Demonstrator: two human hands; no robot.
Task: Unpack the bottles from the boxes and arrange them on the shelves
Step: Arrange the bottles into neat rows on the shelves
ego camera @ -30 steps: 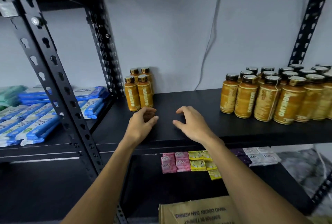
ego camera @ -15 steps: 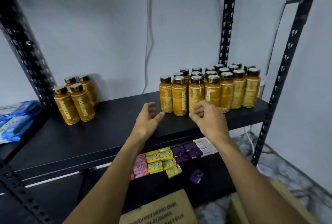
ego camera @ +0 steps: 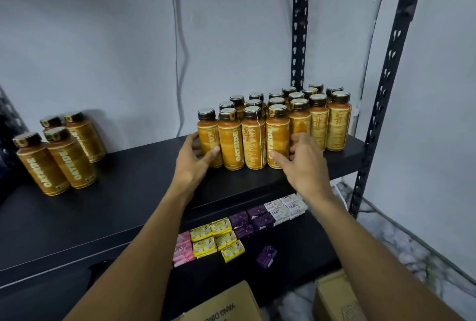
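Twenty-odd bottles (ego camera: 319,119) stand upright in a tight block at the right end of the shelf (ego camera: 128,191). Their front row is near the front edge and their right side is close to the corner post (ego camera: 386,88). The coming move turns on that front row. The leftmost front bottle (ego camera: 207,132) and the fourth front bottle (ego camera: 277,135) both stand cap up, long axis vertical, straight ahead of the hands.

The left hand (ego camera: 193,161) is at the block's left side. Its thumb lies on the face of the leftmost front bottle and its fingers curl round the outer side, gripping it. The right hand (ego camera: 301,163) has its thumb on the fourth front bottle and its fingers pushed into the gap to the right of it. It seems to grip that one, though the fingertips are hidden. Two bottles stand bracketed between the hands.

I judge each hand can lift its own bottle straight up, or the pair can press the row together.

Four more bottles (ego camera: 64,155) stand well apart at the left end. Soap packets (ego camera: 219,238) lie on the lower shelf (ego camera: 296,243), with cardboard boxes (ego camera: 221,305) beneath.
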